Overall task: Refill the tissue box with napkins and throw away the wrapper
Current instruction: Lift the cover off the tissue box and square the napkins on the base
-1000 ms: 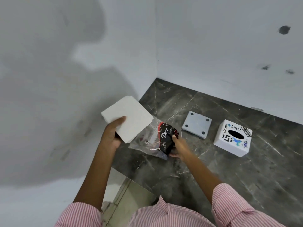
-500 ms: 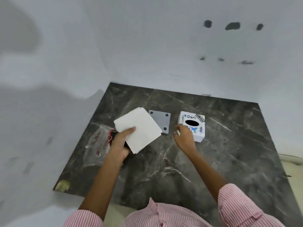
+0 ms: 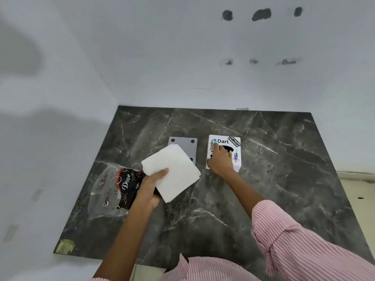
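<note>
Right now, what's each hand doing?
Left hand: closed on the napkin stack.
Right hand: resting on the tissue box; grip cannot be told.

A dark grey marble tabletop (image 3: 263,179) with pale veins fills the lower middle of the view, set into a corner where two walls meet. The back wall (image 3: 182,57) is plain white, marked by three dark holes (image 3: 261,14) in a row high up and three smaller scuffs (image 3: 286,61) below them. The left wall (image 3: 40,138) is also white, with soft grey shadows across it. A yellowish patch (image 3: 65,246) sits at the tabletop's near left corner. At far right, a strip of pale floor (image 3: 361,191) shows.
</note>
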